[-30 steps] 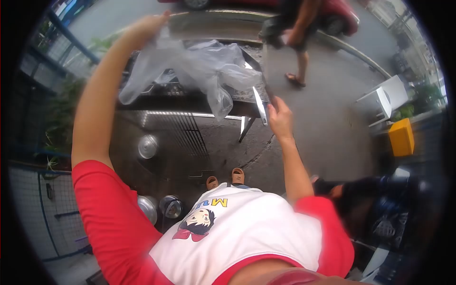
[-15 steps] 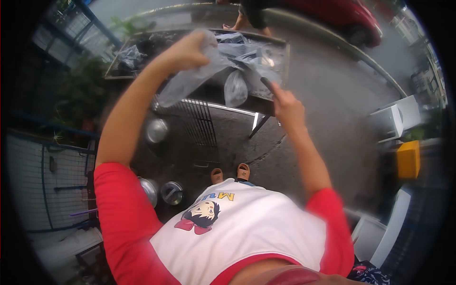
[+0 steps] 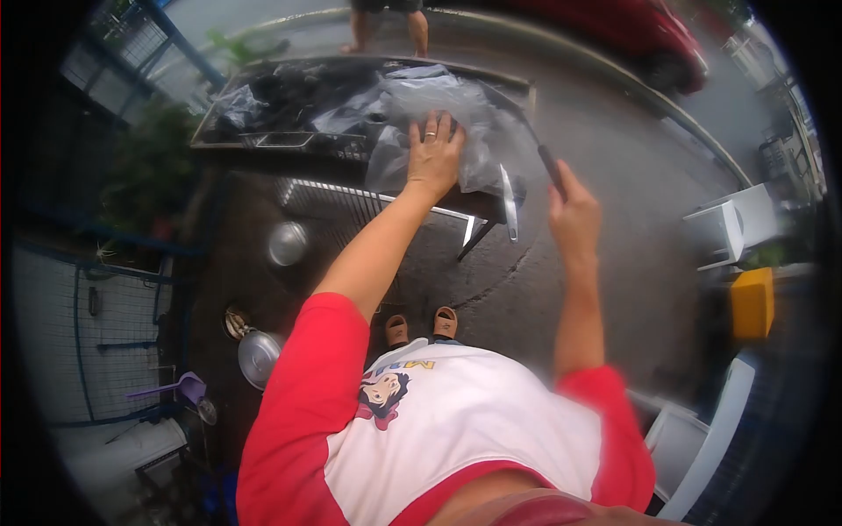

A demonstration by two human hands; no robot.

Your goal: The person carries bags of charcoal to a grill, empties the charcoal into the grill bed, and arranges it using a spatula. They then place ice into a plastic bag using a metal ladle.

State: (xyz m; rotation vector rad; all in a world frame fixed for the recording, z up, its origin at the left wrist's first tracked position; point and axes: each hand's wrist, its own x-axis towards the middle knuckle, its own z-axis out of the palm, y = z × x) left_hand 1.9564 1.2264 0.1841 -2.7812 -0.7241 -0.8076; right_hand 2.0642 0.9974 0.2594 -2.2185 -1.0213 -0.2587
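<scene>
My left hand (image 3: 434,162), with a ring on one finger, presses on crumpled clear plastic bags (image 3: 438,92), its fingers spread and holding nothing. The bags lie at the right end of a long charcoal grill (image 3: 289,83). To the right of the grill, my right hand (image 3: 574,215) is closed around the black handle of a tool (image 3: 550,165). A long thin shaft or blade runs from it up over the bags; its exact kind is unclear. Between my hands, a shiny metal utensil (image 3: 510,203) sticks out over the grill's near edge.
A wire rack (image 3: 329,195) is below the grill. Round metal lids or pots (image 3: 260,358) sit on the ground at left, near a purple scoop (image 3: 190,387). A person's legs (image 3: 417,31) stand beyond the grill. White chairs (image 3: 724,223) and a yellow box (image 3: 752,302) are at right.
My left hand has come down and right from holding plastic up, and now rests on the bags. My right hand has moved right and slightly down with the tool. The person beyond has shifted left.
</scene>
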